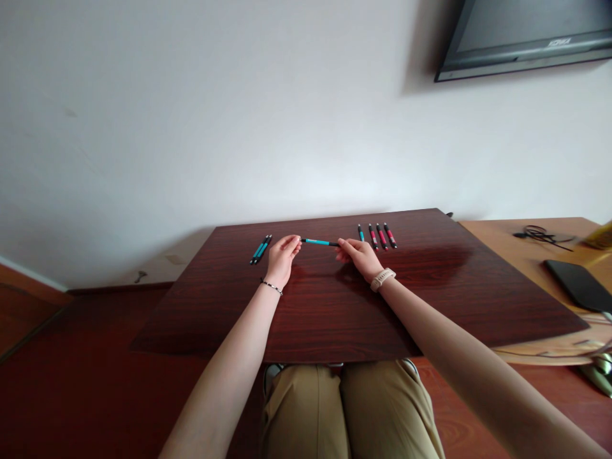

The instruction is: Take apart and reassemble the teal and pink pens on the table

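Note:
A teal pen with black ends [318,242] is stretched level between my two hands above the dark wooden table [335,306]. My left hand [282,256] pinches its left end and my right hand [359,256] pinches its right end. Left of my left hand two teal pens [261,248] lie side by side on the table. Right of my right hand lies a row of pens: one teal pen [361,233] and three red pens [382,236].
A lighter wooden desk [521,245] adjoins the table on the right, with a black cable [540,234] and a dark flat tablet-like object [578,284] on it. A screen [526,35] hangs on the white wall. My knees sit under the table's front edge.

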`<move>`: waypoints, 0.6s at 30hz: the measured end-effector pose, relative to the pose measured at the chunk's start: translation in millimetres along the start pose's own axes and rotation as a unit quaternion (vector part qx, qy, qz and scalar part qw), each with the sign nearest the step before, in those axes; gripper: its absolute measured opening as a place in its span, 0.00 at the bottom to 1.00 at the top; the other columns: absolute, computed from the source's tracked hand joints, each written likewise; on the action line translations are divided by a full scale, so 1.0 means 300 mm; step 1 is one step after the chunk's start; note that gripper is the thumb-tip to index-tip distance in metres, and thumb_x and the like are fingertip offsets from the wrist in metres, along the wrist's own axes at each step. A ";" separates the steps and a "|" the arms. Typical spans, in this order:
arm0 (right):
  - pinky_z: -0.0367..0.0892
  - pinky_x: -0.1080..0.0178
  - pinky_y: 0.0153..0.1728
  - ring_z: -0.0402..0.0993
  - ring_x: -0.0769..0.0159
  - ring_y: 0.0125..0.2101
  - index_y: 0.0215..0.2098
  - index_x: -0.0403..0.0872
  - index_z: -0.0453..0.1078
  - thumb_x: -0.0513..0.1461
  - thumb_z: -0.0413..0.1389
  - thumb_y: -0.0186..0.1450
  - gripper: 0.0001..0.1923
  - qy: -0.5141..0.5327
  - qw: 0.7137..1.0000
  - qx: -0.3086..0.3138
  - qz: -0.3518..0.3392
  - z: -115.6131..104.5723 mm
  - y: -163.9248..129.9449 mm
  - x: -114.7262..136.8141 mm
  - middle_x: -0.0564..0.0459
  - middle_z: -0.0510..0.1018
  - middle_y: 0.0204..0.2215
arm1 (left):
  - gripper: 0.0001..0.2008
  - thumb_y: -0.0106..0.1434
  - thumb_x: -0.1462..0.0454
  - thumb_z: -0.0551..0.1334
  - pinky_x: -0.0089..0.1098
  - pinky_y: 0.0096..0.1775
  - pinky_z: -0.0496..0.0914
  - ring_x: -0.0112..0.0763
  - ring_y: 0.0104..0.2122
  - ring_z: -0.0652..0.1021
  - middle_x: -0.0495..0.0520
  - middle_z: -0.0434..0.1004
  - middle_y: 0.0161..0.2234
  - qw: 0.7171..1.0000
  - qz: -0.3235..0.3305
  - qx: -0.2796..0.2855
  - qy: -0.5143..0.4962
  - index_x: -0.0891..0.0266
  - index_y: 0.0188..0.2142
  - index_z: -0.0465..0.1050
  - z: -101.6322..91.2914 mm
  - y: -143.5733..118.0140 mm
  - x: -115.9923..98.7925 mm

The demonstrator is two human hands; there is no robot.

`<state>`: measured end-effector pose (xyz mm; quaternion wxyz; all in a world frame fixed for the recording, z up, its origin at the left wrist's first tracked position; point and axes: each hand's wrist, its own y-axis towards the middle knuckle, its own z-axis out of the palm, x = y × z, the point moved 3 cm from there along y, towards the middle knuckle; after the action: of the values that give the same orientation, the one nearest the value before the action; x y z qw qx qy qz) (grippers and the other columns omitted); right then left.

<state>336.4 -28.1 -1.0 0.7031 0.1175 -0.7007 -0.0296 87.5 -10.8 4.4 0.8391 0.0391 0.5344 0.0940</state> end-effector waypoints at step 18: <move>0.72 0.60 0.34 0.79 0.61 0.32 0.43 0.49 0.79 0.59 0.72 0.58 0.27 0.018 1.000 0.000 -0.018 0.004 0.000 0.011 0.49 0.86 0.34 | 0.16 0.54 0.58 0.81 0.30 0.44 0.75 0.27 0.37 0.81 0.54 0.84 0.37 1.000 0.009 -0.003 0.005 0.62 0.38 0.83 -0.001 0.003 0.002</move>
<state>335.2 -29.0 2.1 0.7149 0.1312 -0.6856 -0.0400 87.5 -9.8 3.9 0.8356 0.0407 0.5379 0.1038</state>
